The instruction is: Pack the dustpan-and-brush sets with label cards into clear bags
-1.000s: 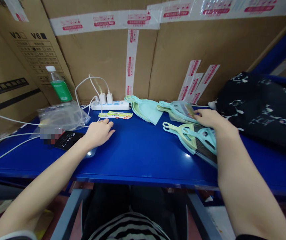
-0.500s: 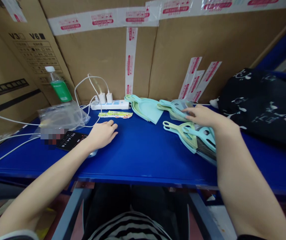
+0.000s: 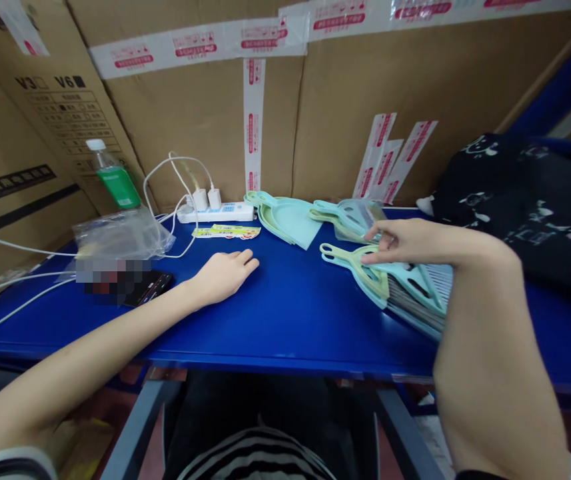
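My right hand (image 3: pixel 399 243) hovers at the handle of a light-blue hand brush (image 3: pixel 418 283), its thumb and forefinger apart around the handle's end. Whether the skin touches the handle I cannot tell. That brush lies on a pile of small dustpans and grey-bristled brushes (image 3: pixel 378 283) in green and blue. Behind the hand is another brush-and-dustpan pair (image 3: pixel 348 213), partly under clear plastic. To its left lie stacked blue and green dustpans (image 3: pixel 295 220). My left hand (image 3: pixel 222 277) rests on the blue table with loosely bent fingers and holds nothing.
A white power strip (image 3: pixel 220 212) with chargers and cables stands at the back left. Near it are yellow-green labels (image 3: pixel 228 231), a clear plastic bag (image 3: pixel 120 233), a green-labelled bottle (image 3: pixel 119 185) and a phone (image 3: pixel 148 288). A black patterned bag (image 3: pixel 505 200) lies right. Cardboard (image 3: pixel 205 107) walls the back.
My right hand has come back from the rear brush-and-dustpan pair to the handle of the nearer pile. My left hand has slid right, away from the phone.
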Tool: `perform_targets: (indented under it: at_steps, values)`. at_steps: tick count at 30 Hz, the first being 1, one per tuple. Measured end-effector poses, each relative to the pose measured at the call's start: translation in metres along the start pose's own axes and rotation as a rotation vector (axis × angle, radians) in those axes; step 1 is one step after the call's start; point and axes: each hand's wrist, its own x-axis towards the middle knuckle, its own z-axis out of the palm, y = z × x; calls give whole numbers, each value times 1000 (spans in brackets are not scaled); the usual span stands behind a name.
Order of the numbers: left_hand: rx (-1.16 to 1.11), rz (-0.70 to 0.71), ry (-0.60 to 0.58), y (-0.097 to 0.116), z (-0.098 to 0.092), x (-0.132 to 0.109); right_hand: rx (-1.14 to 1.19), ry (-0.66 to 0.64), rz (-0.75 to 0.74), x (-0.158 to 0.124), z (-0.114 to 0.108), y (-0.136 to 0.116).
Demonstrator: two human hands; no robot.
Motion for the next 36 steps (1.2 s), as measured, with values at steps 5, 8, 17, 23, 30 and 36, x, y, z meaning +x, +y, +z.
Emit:
perform_targets:
  at_steps: [5,8,17,23,30,36]
  values:
    - [8,31,30,9,-11,24,-50,-125,15,0,0,-1]
    - [-12,16,124,16,-19,48,-56,-169,30,3,3,-2]
    - [-14,85,86,18,-32,102,-166,-45,-188,10,7,-1]
    - [-6,91,97,16,-34,106,-230,50,-340,18,21,-15]
    - [37,111,149,18,-37,100,-349,-1,-460,18,34,-38]
    - [82,113,185,15,-35,85,-500,-76,-453,14,42,-53]
